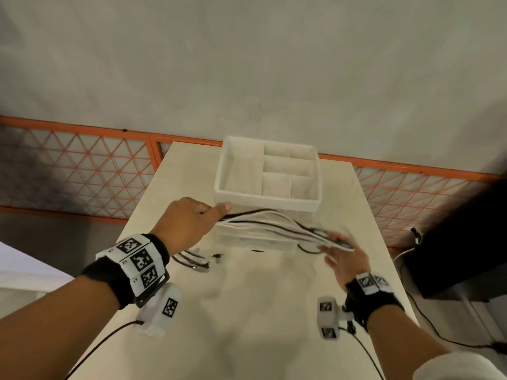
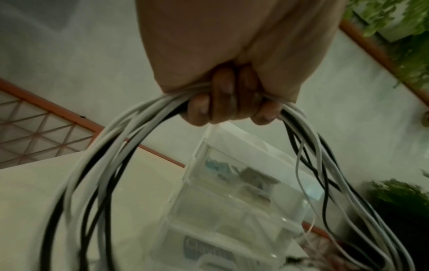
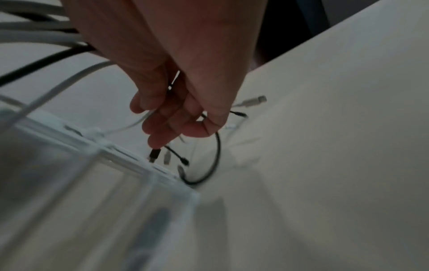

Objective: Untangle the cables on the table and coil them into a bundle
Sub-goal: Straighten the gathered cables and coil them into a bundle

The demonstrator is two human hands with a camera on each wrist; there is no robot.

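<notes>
The cables, a mix of white and black strands, hang in the air as one stretched bunch between the two hands, above the counter and in front of a clear plastic drawer box. The left hand has its fingers curled tight around one end of the bunch, with loops drooping from both sides of the fist. The right hand is at the other end; its fingers are only loosely bent with strands running through them, and motion blur makes it hard to tell how firmly they grip. Several plug ends dangle below those fingers, and one black strand curves down to the counter beside the box's corner. More loose ends lie on the counter under the left wrist, partly hidden by it.

Behind the drawer box stands a white divided tray. What is in the clear box is blurred; only a label and some dark shapes show. Both wrists wear black bands with printed markers. The counter is pale and smooth, set against an orange lattice railing and a grey wall, with green plants at the edge of the left wrist view
</notes>
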